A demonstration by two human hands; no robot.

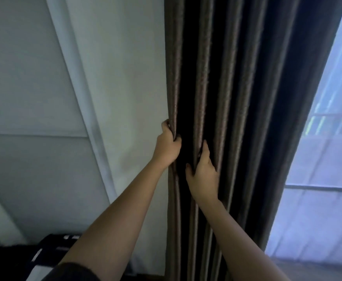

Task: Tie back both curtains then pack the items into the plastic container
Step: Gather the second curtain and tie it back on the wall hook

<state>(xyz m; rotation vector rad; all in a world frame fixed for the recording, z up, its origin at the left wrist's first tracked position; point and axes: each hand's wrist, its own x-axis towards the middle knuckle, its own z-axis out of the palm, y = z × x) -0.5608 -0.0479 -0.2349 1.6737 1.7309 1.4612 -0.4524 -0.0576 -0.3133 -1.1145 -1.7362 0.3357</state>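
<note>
Hanging beside the pale wall (pixel 115 88), the dark curtain (pixel 227 78) is gathered into folds. The left hand (pixel 167 145) grips its outer edge fold; the right hand (pixel 202 171), just beside and lower, grasps the next fold.

No legible text, labels or numbers. White marks on the black fabric (pixel 50 252) at bottom left are too blurred to read.

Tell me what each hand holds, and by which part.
Both hold the dark curtain. The left hand grips its leftmost edge fold; the right hand grips the next pleat over, slightly lower.
</note>
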